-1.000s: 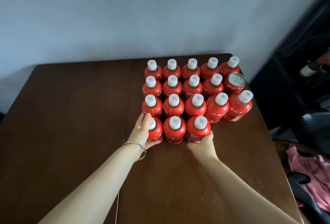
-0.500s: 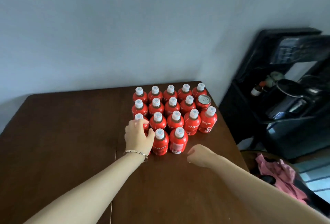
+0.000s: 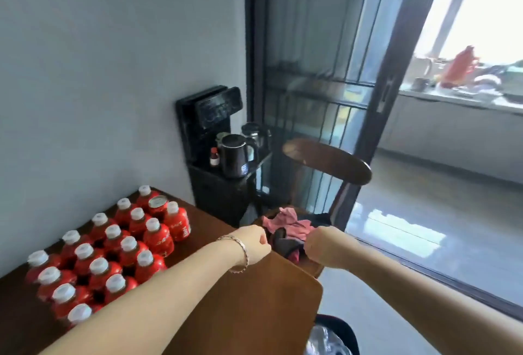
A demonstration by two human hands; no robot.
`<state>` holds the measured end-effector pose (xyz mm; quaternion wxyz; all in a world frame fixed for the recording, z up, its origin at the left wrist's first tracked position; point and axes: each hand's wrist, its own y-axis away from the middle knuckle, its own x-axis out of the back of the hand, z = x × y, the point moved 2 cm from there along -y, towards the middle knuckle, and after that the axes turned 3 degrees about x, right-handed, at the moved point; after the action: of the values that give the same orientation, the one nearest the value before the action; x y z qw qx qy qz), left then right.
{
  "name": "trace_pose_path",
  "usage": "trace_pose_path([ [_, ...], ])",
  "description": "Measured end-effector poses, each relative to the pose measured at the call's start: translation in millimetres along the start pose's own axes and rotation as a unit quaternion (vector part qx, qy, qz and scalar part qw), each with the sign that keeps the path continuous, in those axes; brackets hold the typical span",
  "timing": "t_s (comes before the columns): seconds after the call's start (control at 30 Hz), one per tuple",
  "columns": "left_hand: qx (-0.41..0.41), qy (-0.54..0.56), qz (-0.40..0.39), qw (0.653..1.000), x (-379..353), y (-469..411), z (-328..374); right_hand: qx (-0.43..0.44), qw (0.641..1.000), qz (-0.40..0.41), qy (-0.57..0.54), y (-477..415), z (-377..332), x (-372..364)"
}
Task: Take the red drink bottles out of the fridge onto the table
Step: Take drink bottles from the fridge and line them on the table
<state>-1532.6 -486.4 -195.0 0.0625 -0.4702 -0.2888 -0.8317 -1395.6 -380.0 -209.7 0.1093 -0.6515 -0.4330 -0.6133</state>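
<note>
Over the near corner of the surface (image 3: 254, 312), my left grip (image 3: 253, 244) and right grip (image 3: 325, 245) hover side by side, fingers curled in, each holding nothing. The red drink bottles (image 3: 113, 250) stand packed in rows on the surface at my lower left, a can (image 3: 157, 202) among them. I judge this the empty-handed leg for more bottles. The fridge is out of view, so next I must find it, steering past the chair (image 3: 328, 160).

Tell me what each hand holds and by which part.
Nothing is held: the left hand and the right hand are curled and empty, clear of the white-capped red drink bottles.
</note>
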Motion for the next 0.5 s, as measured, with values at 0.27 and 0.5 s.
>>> trace_pose_path([
  [0.27, -0.263, -0.141, -0.001, 0.954, -60.9, -3.8, 269.9, -0.243, 0.963, 0.110, -0.044, 179.8, 209.3, 43.7],
  [0.5, -0.429, -0.236, 0.001, 0.872, -164.6, 59.6, 517.9, -0.366, 0.908, 0.184, -0.087, 385.4, 375.0, 58.5],
])
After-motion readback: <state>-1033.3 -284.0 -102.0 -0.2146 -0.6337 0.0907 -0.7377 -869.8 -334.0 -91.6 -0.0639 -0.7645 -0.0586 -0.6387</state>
